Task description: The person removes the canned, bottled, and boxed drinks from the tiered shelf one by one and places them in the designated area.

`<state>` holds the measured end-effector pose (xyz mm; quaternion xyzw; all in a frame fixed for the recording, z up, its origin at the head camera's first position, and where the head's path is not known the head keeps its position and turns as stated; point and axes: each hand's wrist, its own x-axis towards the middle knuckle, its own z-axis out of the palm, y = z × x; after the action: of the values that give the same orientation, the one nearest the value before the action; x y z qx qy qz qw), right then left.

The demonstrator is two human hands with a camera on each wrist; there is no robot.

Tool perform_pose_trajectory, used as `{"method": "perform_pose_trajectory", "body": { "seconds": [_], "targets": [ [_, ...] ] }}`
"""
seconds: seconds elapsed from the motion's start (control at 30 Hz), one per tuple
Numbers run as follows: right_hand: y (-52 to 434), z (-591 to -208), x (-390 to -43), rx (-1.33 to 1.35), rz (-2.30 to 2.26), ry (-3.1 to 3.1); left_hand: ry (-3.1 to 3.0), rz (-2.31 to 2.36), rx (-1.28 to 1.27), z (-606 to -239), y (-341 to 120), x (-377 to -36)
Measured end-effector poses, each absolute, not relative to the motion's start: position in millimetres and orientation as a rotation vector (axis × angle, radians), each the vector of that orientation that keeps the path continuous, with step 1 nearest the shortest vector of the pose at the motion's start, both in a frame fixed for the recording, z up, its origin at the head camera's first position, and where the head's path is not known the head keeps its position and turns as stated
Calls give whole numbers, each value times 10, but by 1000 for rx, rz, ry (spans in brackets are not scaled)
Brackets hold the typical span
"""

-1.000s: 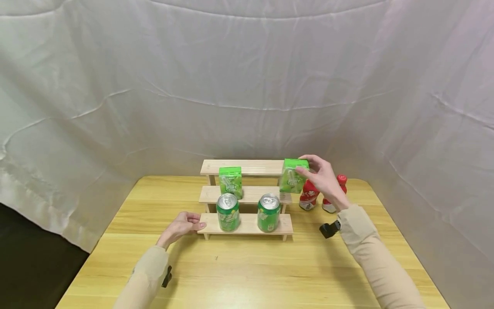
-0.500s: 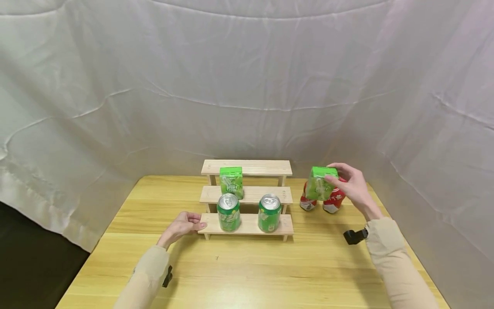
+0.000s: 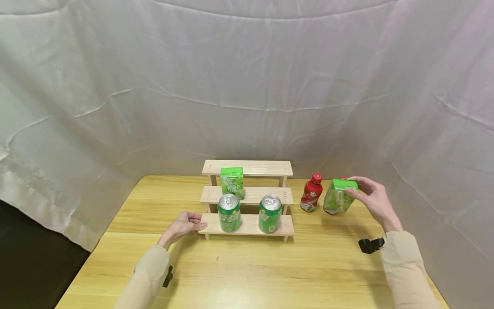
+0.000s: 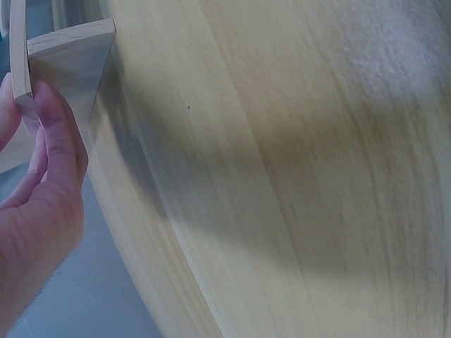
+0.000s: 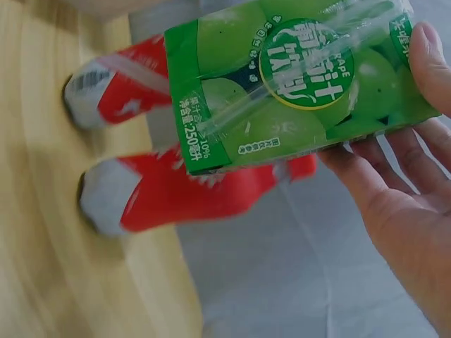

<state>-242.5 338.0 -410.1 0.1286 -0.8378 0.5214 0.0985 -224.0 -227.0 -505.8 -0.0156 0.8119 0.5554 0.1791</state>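
Green juice carton [image 3: 338,200] tilted in right hand [image 3: 375,201]; three-tier wooden stand [image 3: 250,224].

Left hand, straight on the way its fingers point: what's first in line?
The bottom wooden shelf: the left hand pinches its left end. Past that end, the left green can standing on the shelf looks next in line, though the relative height is hard to judge.

One wooden surface [image 3: 251,266] and one three-tier stand [image 3: 266,195]. Clocked from the stand's middle: two green cans [image 3: 229,219] [image 3: 269,219] at 8 and 4 o'clock, two green cartons [image 3: 232,183] [image 3: 338,199] at 10 and 3, two red bottles [image 3: 311,194] [image 3: 342,177] around 3, two hands [image 3: 184,224] [image 3: 372,198] at 8 and 3.
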Motion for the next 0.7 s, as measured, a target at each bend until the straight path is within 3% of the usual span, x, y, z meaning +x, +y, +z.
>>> {"method": "perform_pose_trajectory", "body": {
  "seconds": [0.7],
  "targets": [
    [3700,-4702,-2400,231,1527,-2592,2304,1568,-49,-5089,-2279,-2251]
  ]
}}
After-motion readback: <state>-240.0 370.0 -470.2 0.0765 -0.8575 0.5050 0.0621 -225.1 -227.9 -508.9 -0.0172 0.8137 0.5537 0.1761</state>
